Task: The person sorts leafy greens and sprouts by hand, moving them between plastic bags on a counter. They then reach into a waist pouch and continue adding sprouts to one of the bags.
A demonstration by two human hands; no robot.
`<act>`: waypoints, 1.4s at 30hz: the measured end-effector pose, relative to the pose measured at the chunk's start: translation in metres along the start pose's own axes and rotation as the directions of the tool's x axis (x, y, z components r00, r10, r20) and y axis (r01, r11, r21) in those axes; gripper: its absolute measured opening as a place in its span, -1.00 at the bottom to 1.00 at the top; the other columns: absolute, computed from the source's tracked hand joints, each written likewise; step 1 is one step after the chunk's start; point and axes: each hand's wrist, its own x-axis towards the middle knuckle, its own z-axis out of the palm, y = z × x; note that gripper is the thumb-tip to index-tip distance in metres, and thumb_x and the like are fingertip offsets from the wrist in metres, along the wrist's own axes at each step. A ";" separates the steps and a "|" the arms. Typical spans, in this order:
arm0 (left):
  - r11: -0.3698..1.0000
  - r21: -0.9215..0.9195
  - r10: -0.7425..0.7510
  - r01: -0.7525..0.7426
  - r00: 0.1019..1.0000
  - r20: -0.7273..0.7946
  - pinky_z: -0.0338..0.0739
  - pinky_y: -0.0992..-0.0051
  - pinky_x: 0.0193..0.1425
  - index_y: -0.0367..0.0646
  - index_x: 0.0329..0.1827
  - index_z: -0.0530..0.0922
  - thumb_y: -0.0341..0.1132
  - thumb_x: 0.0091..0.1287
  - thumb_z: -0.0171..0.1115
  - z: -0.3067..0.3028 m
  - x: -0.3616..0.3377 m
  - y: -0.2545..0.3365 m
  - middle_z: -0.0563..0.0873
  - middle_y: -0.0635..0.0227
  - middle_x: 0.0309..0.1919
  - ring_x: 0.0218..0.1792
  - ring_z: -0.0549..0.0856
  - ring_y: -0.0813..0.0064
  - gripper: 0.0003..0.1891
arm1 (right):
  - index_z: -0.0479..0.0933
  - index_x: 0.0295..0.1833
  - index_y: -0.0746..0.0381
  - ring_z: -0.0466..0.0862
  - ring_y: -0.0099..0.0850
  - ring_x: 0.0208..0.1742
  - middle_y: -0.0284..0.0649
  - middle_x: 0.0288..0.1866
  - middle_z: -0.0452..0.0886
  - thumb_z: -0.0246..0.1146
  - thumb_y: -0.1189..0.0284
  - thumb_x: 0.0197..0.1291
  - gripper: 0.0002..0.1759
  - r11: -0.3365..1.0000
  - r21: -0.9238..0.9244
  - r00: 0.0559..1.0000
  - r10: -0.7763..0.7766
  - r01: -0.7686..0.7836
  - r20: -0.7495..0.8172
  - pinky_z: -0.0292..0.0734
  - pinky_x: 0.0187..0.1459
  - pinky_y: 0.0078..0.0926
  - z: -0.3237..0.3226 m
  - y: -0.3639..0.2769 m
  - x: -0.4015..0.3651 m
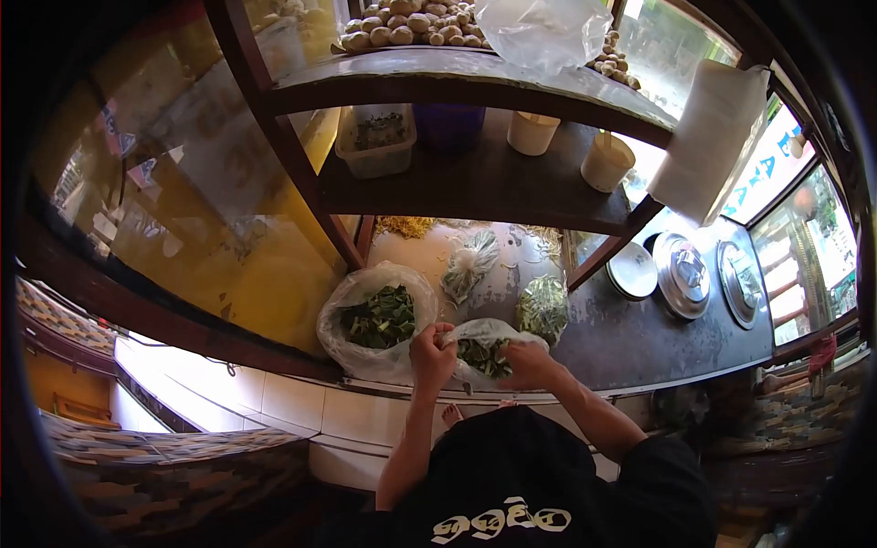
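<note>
A clear plastic bag [473, 331] with cut leafy greens [484, 357] inside sits at the counter's front edge. My left hand [434, 354] pinches the left side of its rim. At the bag's right side is my right hand [533, 367], its fingers curled down by the greens; their tips are hidden, so what they grip cannot be made out. Left of my left hand stands a larger open plastic bag [331, 321], holding more dark chopped greens [382, 317]. Two filled bags lie beyond: one with pale green contents [544, 306], another with greens [470, 265].
Yellow shreds [405, 226] lie at the counter's back. A dark shelf [484, 187] overhangs it, bearing a plastic tub [376, 155] and white containers [607, 163]. Potatoes [402, 35] fill the top shelf. Lidded metal pots [681, 274] and a white plate [631, 270] are at right.
</note>
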 end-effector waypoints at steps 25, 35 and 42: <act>0.955 -0.290 0.074 -0.055 0.996 0.055 0.37 0.68 -0.39 -0.33 -0.26 0.49 -0.55 0.06 0.04 -0.002 -0.015 -0.027 0.59 0.34 -0.47 -0.48 0.49 0.69 -0.82 | 0.25 0.14 0.17 0.45 -0.13 0.00 -0.05 -0.04 0.44 0.11 0.53 -0.10 -0.44 0.950 -0.052 0.951 -0.308 0.307 -0.010 0.43 -0.11 -0.38 0.077 0.051 0.070; 0.954 -0.293 0.089 -0.069 0.994 0.056 0.34 0.67 -0.40 -0.33 -0.27 0.50 -0.51 0.05 0.07 0.007 -0.024 -0.032 0.55 0.38 -0.50 -0.49 0.45 0.71 -0.83 | 0.41 -0.06 0.25 0.56 -0.28 -0.20 -0.11 -0.22 0.56 0.28 0.43 -0.28 -0.48 0.986 -0.049 0.882 0.167 -0.162 0.441 0.43 -0.15 -0.43 0.010 0.018 0.051; 0.961 -0.265 0.094 -0.078 0.994 0.048 0.29 0.65 -0.56 -0.31 -0.24 0.51 -0.44 0.05 0.13 0.021 -0.023 -0.045 0.47 0.49 -0.67 -0.63 0.38 0.75 -0.79 | 0.32 0.08 0.20 0.48 -0.25 -0.01 -0.09 -0.02 0.46 0.24 0.47 -0.25 -0.38 0.958 -0.284 0.974 0.093 -0.031 0.208 0.42 -0.08 -0.37 0.027 0.013 0.033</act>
